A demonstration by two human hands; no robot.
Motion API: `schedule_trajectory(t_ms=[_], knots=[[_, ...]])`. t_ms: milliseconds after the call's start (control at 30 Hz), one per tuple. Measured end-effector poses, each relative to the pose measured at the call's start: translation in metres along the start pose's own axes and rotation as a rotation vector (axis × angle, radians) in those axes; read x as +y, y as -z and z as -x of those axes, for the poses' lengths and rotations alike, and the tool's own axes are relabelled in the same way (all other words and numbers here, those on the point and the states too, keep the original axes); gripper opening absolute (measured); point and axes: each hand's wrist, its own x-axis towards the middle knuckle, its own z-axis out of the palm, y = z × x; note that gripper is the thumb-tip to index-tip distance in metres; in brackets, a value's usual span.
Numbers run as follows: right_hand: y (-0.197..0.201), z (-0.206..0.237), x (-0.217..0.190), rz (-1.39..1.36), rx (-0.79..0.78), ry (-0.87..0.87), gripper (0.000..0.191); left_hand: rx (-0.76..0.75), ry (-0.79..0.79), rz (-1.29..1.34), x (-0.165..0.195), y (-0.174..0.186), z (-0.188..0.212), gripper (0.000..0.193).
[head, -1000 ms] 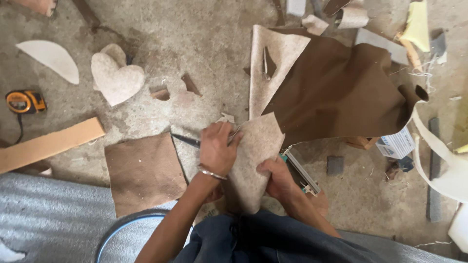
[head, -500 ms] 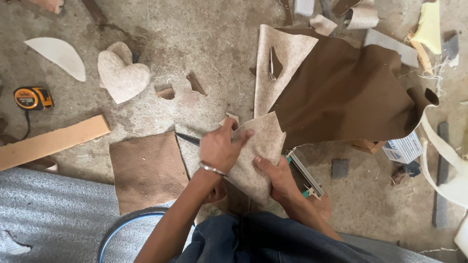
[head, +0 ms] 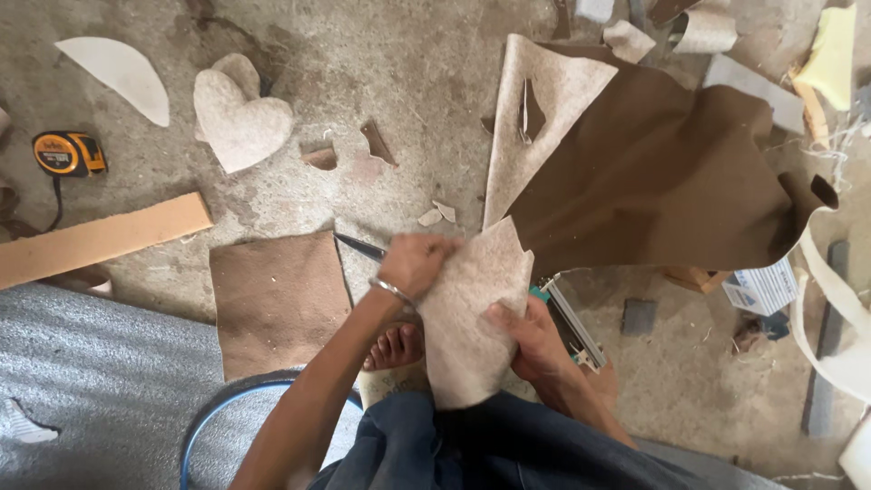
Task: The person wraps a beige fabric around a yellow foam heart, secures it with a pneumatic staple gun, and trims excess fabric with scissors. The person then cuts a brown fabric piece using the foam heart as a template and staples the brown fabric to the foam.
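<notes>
Left hand (head: pixel 415 265) closed on a knife (head: pixel 361 247), working the top edge of a tan leather piece (head: pixel 472 318) over the lap. Right hand (head: pixel 531 340) clamps its lower side. Judgement: keep it taut, fingers clear of the blade.

we see a rough concrete floor (head: pixel 390 82), dusty and stained. on it lie a heart-shaped felt piece (head: pixel 238 118), a pale half-round cutout (head: pixel 118 73), an orange tape measure (head: pixel 68 152), a wooden plank (head: pixel 100 240), a square brown leather piece (head: pixel 277 304), a large dark brown hide (head: pixel 662 181) and small scraps (head: pixel 345 156).
</notes>
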Motion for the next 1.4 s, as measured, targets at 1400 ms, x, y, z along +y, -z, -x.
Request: schedule_trajectory(t_ms=[1400], knots=[[-0.023, -0.071, 0.007, 0.268, 0.162, 0.256, 0.057, 0.387, 0.461, 0.058, 0.015, -0.101, 0.005, 0.045]])
